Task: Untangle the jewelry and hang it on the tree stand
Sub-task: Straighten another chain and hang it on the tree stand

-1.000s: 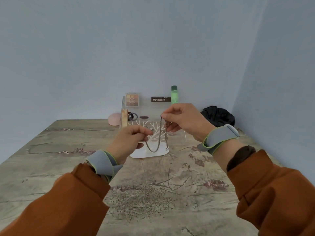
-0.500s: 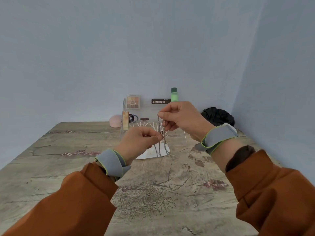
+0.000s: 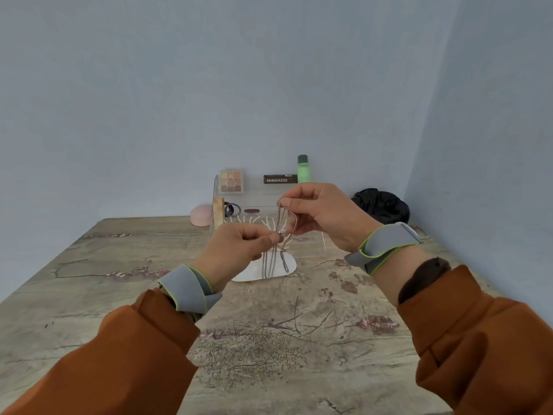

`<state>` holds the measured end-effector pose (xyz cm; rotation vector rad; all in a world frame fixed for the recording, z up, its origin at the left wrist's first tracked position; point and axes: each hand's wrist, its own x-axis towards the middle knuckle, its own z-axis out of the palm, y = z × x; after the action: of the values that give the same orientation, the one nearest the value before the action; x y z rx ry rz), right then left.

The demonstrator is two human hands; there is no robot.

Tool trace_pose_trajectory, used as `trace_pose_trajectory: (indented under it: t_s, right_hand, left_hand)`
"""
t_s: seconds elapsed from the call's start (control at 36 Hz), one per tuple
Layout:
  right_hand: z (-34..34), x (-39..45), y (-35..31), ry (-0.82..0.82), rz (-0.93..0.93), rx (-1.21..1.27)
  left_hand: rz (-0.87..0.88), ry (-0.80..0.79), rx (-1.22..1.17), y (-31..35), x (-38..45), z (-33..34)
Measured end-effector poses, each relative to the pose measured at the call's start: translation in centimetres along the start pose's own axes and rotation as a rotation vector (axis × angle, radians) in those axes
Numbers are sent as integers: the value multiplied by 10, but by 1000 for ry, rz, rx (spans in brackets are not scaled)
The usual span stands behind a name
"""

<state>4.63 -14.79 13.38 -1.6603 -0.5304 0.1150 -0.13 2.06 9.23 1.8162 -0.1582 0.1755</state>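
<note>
A thin silver chain necklace [image 3: 270, 262] hangs in loops in the air above the table. My right hand [image 3: 323, 215] pinches its top between thumb and fingers. Lower and to the left, my left hand [image 3: 239, 250] pinches the chain at a small dark clasp or knot. Behind the chain stands the white tree stand [image 3: 269, 226]; its thin branches and oval base are partly hidden by my hands. The hanging loops reach down in front of the base.
A clear organiser [image 3: 257, 199] at the table's back holds an eyeshadow palette [image 3: 231, 181], a dark box [image 3: 280, 179], a green bottle [image 3: 303, 168] and hair ties [image 3: 232, 208]. A pink puff [image 3: 201, 215] lies left of it, a black bag [image 3: 381, 205] in the right corner.
My left hand has moved right and up and taken the chain in a pinch just below my right hand. The wide hanging loop has narrowed into straight strands.
</note>
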Motion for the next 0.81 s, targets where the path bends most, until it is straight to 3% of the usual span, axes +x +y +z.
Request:
trace_pose_trajectory:
  t_s: [0.81]
  right_hand:
    - [-8, -6, 7, 78, 17, -122]
  left_hand:
    - [98, 205, 46, 20, 4, -26]
